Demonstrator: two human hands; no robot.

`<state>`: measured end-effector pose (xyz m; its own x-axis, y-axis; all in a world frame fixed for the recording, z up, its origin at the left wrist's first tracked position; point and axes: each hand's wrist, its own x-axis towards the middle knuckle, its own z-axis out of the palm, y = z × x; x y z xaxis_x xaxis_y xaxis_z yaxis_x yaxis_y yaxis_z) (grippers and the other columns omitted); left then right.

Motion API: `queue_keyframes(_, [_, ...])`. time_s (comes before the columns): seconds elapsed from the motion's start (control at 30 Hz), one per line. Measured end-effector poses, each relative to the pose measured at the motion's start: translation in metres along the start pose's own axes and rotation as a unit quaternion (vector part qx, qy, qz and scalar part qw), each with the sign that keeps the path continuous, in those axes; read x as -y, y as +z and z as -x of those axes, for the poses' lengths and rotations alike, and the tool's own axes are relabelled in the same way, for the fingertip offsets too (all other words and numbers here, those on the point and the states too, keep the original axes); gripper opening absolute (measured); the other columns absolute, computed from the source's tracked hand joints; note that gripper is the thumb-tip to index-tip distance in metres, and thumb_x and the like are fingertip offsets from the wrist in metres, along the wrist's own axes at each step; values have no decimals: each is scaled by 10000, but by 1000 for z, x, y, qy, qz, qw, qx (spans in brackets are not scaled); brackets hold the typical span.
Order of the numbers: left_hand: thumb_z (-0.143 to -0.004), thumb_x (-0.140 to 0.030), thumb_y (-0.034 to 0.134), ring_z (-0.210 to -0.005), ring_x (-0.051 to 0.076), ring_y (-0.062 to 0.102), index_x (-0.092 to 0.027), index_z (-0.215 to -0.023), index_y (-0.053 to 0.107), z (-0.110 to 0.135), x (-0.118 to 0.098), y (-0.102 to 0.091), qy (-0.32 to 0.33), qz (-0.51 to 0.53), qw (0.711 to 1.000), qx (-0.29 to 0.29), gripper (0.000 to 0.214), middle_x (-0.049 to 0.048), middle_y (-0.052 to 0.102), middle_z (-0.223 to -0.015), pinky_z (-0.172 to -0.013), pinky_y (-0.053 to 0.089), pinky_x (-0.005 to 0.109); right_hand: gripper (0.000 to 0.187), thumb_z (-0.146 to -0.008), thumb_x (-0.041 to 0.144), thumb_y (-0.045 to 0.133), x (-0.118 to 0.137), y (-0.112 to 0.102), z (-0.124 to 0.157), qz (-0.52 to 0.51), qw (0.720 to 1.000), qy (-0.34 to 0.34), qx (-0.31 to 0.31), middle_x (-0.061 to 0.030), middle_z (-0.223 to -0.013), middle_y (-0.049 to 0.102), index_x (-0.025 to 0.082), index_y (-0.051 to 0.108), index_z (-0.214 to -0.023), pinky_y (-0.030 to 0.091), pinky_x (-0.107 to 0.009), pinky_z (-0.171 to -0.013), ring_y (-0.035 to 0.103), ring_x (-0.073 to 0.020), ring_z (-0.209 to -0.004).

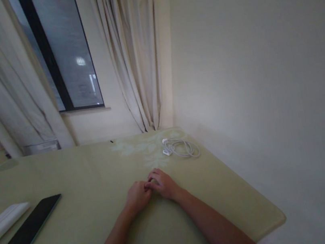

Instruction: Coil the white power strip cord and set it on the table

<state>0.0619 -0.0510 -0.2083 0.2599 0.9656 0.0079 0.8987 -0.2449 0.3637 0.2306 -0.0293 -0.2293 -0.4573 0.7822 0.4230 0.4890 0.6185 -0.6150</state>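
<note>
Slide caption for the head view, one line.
Left hand and right hand together at a table, a coiled cable beyond them.

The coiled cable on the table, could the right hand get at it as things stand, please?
Probably yes: the coiled cable lies just beyond the right hand, and nothing visible stands between them.

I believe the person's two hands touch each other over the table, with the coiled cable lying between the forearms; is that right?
Not quite: the head view shows the coiled cable beyond the left hand and right hand, which do touch over the table.
</note>
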Motion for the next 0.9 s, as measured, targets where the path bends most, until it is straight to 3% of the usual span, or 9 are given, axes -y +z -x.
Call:
queue_keyframes(0.27, [-947,-226,537,-798,205,723,-189,-871,823,1,-1,-1,6,-8,1000,10,299,112,807,-872,-670,365,284,492,-962,635,654,-3,-2,-2,-55,998,29,3,-39,-863,661,158,747,-884,461,-284,-788,620,-176,-847])
queue_keyframes(0.5, [-947,-235,510,-811,218,716,-188,-875,819,4,-5,-3,7,-17,1000,7,320,122,798,-880,-670,360,293,416,-968,584,673,3,-1,5,-48,998,44,-7,-39,-871,700,184,754,-887,486,-290,-781,648,-182,-843])
queue_keyframes(0.6, [-939,-245,513,-789,217,697,-183,-801,791,4,-6,0,11,-24,1000,5,317,119,780,-845,-669,347,301,305,-993,489,660,-1,-5,-1,-48,994,68,-70,-52,-972,740,199,750,-1019,522,-298,-832,682,-187,-896])
queue_keyframes(0.73, [-931,-274,521,-742,214,658,-179,-721,738,3,-7,6,18,-31,999,6,317,105,736,-773,-657,326,310,334,-1062,374,482,-28,-40,-26,43,958,188,-213,-110,-1156,741,180,661,-1266,536,-333,-910,691,-215,-1025])
queue_keyframes(0.9, [-943,-297,496,-701,191,610,-179,-692,690,-5,-5,15,20,-27,999,3,339,82,697,-728,-647,293,314,423,-945,237,607,-81,-116,-49,171,900,318,-245,-241,-1411,613,120,620,-1352,391,-430,-1147,532,-343,-1382])
